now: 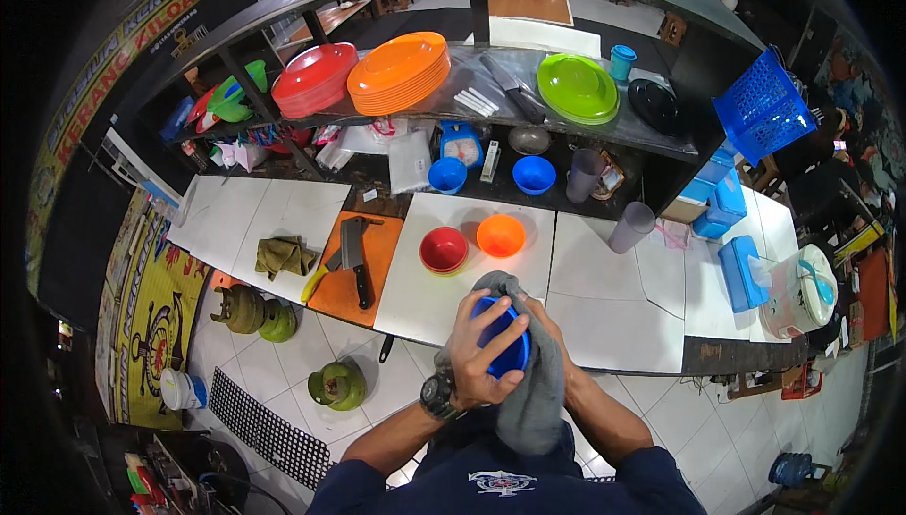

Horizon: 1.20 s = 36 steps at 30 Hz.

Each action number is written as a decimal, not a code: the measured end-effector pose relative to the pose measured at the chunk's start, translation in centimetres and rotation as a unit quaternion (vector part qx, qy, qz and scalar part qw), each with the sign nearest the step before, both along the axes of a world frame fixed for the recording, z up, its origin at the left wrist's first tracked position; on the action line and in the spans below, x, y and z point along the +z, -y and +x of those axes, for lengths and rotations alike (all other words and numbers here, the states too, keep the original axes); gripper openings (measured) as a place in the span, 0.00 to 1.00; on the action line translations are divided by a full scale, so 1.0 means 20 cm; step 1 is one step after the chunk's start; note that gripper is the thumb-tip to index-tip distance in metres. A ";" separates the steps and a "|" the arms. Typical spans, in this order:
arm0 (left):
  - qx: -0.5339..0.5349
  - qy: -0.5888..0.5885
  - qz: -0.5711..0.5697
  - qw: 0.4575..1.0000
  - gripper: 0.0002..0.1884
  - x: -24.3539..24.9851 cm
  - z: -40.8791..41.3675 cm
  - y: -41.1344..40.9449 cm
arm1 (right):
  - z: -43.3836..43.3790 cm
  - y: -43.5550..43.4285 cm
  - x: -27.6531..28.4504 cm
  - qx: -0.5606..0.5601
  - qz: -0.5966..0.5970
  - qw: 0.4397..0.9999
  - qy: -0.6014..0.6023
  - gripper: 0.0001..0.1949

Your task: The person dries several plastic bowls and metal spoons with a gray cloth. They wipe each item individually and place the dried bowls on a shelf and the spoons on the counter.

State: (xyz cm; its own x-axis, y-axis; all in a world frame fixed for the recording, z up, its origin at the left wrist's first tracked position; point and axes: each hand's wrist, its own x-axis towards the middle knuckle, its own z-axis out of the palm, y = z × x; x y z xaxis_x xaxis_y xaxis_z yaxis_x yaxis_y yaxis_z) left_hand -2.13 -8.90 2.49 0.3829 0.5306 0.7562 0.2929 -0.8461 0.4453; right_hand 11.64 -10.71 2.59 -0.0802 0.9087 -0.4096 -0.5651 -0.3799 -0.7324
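Note:
In front of my chest, a blue plastic bowl [515, 353] is tilted on its side, its hollow turned towards my left hand [476, 352]. The fingers of that hand spread across the mouth of the bowl and grip it. A grey cloth [534, 405] wraps the outside and hangs down in a long fold. My right hand [551, 327] presses the cloth against the bowl from the other side; its fingers are partly hidden. Just beyond, on the white counter [481, 302], stand a red bowl [444, 249] nested over a yellow one and an orange bowl [501, 236].
An orange cutting board [340, 295] to the left carries a cleaver [351, 246] and another knife. Beside it lies a crumpled brown cloth [283, 257]. Stacked plates [400, 79] fill the shelf above. A grey tumbler [632, 227] stands right. Green gas cylinders [338, 385] are on the floor.

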 end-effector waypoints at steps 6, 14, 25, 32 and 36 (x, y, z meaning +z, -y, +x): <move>0.004 0.208 -0.196 0.958 0.28 -0.06 0.09 0.01 | -0.14 0.07 -0.07 -0.158 0.210 0.954 0.145 0.19; -0.123 0.488 -0.719 0.479 0.28 0.11 0.08 -0.04 | 0.03 -0.06 -0.10 -0.094 0.579 0.613 0.529 0.20; 0.079 0.029 -0.061 0.995 0.39 -0.09 0.06 -0.01 | -0.02 -0.07 -0.19 -0.046 0.090 0.994 -0.049 0.15; -0.083 0.354 -0.384 0.849 0.35 -0.09 0.07 -0.03 | -0.06 0.14 -0.01 0.014 0.310 0.687 0.657 0.25; -0.166 0.468 -0.589 0.637 0.30 0.05 0.08 -0.03 | -0.07 0.08 -0.12 -0.139 0.485 0.637 0.583 0.23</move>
State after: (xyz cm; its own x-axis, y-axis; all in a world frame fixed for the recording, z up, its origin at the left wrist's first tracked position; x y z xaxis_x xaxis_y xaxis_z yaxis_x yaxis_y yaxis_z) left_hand -0.51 -8.32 3.49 0.2957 0.9486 -0.1124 -0.6760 0.2909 0.6770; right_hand 10.30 -12.28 0.21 -0.0150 0.6924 0.7213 0.6316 0.5658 -0.5300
